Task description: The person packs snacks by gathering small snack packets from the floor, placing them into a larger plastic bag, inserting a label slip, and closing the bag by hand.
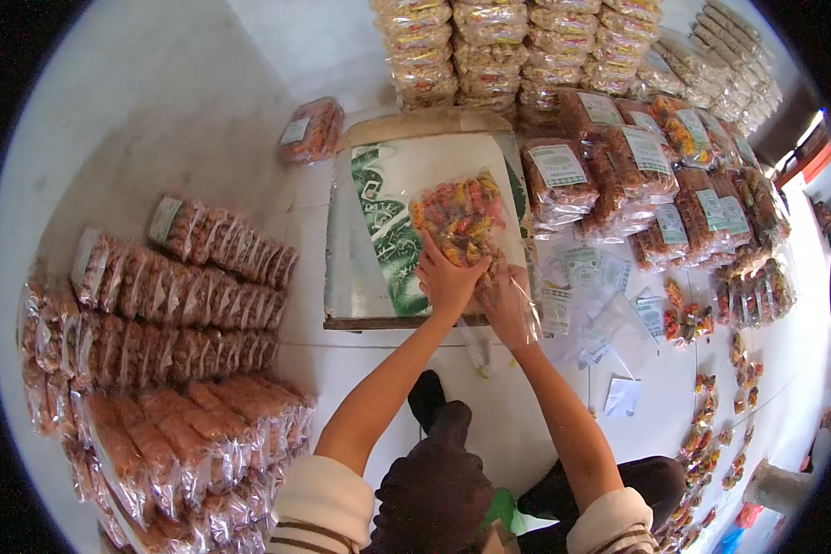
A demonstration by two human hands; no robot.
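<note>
Your left hand (445, 282) was closed on the lower end of a clear snack bag (460, 217) filled with orange and yellow pieces, and your right hand (505, 300) gripped the bag's loose plastic just beside it, the two hands touching. The bag lay directly ahead of your hands on a green-and-white printed board (379, 231). To the left of your hands, filled packets (185, 305) lay in rows on the floor. To the right, labelled packets (637, 166) were piled up, with loose paper labels (586, 272) near your right hand.
</note>
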